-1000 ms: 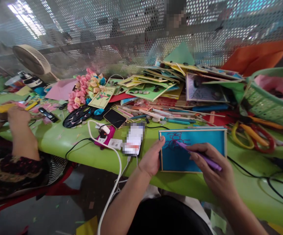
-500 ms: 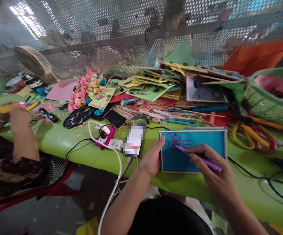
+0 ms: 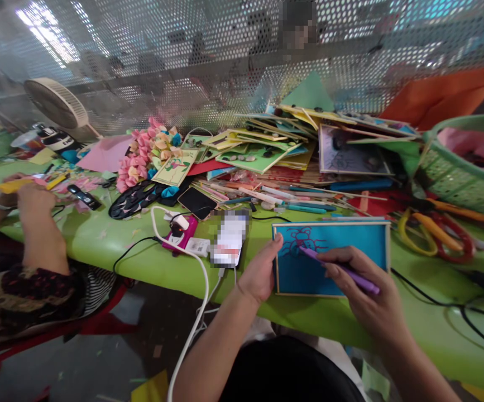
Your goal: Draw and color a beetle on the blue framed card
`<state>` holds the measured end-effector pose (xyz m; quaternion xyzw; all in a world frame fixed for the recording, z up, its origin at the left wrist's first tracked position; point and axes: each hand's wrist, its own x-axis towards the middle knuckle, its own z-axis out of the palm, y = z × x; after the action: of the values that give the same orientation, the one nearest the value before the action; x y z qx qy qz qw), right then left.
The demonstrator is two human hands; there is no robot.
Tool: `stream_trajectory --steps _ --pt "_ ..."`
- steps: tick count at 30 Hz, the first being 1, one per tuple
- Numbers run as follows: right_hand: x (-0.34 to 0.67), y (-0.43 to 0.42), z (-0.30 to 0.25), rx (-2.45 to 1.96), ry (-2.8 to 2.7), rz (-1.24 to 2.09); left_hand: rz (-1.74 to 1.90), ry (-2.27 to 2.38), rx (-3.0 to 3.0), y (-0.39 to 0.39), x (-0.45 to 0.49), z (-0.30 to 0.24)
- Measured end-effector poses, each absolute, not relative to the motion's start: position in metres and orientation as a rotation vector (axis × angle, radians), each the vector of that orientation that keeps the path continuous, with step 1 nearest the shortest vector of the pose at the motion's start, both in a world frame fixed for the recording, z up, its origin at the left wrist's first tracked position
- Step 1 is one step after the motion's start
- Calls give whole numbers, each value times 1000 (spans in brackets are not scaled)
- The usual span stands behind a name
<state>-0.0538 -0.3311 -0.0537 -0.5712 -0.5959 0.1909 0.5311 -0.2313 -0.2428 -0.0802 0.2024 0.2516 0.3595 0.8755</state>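
A blue board with a pale wooden frame (image 3: 346, 237) lies at the front edge of the green table. My left hand (image 3: 262, 271) grips its left side, thumb on top of the frame and the other fingers mostly hidden beneath. In my right hand (image 3: 365, 285) is a purple marker pen (image 3: 361, 280), pinched between thumb and fingers. The pen's tip touches the board at a dark red line drawing (image 3: 302, 244) of a bug-like figure with several legs. The right part of the board shows plain blue.
Left of the board lie a phone (image 3: 228, 240) on a cable and a magenta power strip (image 3: 178, 234). Behind are loose pens (image 3: 267, 196) and piled framed pictures (image 3: 258, 156). Scissors (image 3: 417, 231) and a green basket (image 3: 463, 167) stand right. A co-worker's hands (image 3: 34, 198) handle yellow paper far left.
Almost nothing differs. The pen tip stays on the drawing, and both hands keep their holds; the view has shifted very slightly.
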Motion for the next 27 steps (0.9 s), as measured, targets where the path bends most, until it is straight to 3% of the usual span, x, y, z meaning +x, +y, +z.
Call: stream_trajectory --steps 27 --pt "-55 -332 -56 -1339 -1452 423 763 544 422 -243 -231 -82"
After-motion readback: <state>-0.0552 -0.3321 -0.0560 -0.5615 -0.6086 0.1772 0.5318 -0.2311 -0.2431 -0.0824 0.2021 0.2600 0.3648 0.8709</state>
